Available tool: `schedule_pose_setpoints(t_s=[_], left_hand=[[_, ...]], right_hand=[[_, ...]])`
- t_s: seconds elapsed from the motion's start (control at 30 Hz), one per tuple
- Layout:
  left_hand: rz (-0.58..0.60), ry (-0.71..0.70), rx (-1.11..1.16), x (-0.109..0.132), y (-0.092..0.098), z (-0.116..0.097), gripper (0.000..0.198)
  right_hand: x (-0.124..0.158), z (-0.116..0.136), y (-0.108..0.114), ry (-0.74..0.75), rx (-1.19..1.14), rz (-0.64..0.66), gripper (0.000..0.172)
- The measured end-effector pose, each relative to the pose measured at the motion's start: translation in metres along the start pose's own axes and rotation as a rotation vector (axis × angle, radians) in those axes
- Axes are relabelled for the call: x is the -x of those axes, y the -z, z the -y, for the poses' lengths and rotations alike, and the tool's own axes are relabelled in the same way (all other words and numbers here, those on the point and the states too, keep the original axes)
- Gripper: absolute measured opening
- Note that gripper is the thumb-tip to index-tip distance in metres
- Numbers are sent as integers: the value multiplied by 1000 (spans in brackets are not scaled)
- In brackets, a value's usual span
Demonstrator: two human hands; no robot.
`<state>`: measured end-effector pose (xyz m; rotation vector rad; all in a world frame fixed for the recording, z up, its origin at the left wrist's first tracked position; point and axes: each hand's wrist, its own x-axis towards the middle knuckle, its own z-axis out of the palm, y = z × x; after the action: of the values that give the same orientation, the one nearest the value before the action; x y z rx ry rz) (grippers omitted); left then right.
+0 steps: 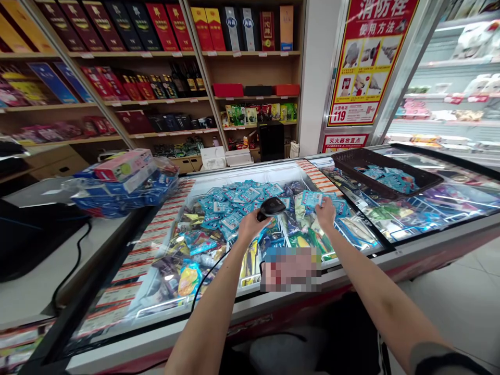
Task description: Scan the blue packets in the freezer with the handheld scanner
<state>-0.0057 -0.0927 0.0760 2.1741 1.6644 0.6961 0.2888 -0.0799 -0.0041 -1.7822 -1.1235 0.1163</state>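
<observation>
Blue plastic packet [311, 199] rests on the heap inside the chest freezer [363, 263], at one o'clock from the scanner [272, 207]; right hand [325, 212] has its fingers closed on the packet's lower edge; left hand [250, 225] grips the scanner; the packet looks light, crinkly and probably frost-slick; a sealed edge seems the surest hold.

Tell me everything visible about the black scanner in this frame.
The scanner is a black, glossy, plastic-looking handheld unit with a rounded head. The left hand grips its handle, hiding it, and holds it over the freezer, head tilted toward blue packets. A thin black cable trails below the forearm, apparently from it.
</observation>
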Motion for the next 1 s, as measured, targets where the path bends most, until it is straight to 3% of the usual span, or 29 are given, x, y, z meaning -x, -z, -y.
schedule_pose_setpoints(t_s=[0.13,0.27,0.37,0.43,0.5,0.73,1.0], left_hand=[[2,-3,-26,0,-1,-4,48],[3,5,-50,1,-2,-4,47],[-2,22,-36,2,-1,-4,47],[-10,24,-11,3,0,-3,47],[-16,26,8,3,0,-1,48],[-20,39,25,-1,-2,5,52],[-12,37,21,-2,-2,6,53]], right_hand=[[-6,-2,20,3,200,-26,48],[6,13,21,171,353,-75,45],[18,28,9,414,351,106,40],[25,36,0,486,357,222,35],[28,39,-9,474,368,263,31],[25,44,-24,329,285,140,30],[24,64,-60,248,217,202,32]])
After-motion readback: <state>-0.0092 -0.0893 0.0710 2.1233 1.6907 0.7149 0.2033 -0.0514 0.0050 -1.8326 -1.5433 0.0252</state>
